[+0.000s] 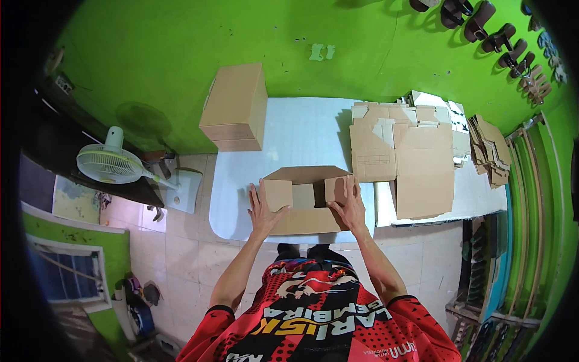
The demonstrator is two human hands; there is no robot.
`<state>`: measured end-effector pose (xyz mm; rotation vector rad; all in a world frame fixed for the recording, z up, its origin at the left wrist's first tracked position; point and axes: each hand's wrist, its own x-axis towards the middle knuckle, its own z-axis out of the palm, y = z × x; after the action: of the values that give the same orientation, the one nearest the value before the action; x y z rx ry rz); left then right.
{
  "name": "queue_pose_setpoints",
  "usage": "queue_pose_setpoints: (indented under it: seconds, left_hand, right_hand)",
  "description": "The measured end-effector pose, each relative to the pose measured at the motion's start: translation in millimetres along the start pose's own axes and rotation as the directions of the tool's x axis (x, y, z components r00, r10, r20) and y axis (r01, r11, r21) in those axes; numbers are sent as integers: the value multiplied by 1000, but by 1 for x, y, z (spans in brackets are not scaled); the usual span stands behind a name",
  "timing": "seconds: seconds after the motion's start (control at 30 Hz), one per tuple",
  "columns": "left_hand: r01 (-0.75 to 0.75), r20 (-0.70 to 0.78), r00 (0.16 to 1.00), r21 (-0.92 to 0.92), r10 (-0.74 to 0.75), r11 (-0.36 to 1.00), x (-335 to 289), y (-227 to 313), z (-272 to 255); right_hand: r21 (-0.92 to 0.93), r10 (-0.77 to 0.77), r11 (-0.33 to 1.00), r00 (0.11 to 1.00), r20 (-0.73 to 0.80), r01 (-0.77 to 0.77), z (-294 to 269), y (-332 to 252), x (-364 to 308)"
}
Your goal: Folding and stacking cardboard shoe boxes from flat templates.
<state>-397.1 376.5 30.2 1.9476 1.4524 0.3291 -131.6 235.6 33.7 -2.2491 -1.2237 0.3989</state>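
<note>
A brown cardboard box (310, 222) sits at the near edge of the white table (301, 133), its top partly open. Its two end flaps are folded inward, the long far flap stands up, and the long near flap lies toward me. My left hand (263, 210) grips the box's left end, fingers along the outside and thumb on the end flap. At the other end my right hand (350, 206) grips the same way, thumb over the right flap. Part of the box's bottom shows between the end flaps.
A closed cardboard box (234, 105) stands at the table's far left. Flattened cardboard sheets (425, 163) are piled on the right, with more folded pieces (491, 148) beyond. A fan (111, 163) stands left of the table. Sandals (479, 21) hang on the green wall.
</note>
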Motion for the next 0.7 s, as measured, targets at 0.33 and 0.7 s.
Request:
queue_pose_setpoints:
  seconds: [0.33, 0.7]
  left_hand:
    - [67, -31, 998, 200, -62, 978, 1, 3, 2]
    - [-270, -147, 961, -334, 233, 903, 27, 0, -14]
  right_hand:
    - [-12, -22, 1000, 999, 29, 22, 1, 4, -1]
    - [437, -117, 889, 990, -76, 138, -20, 8, 30]
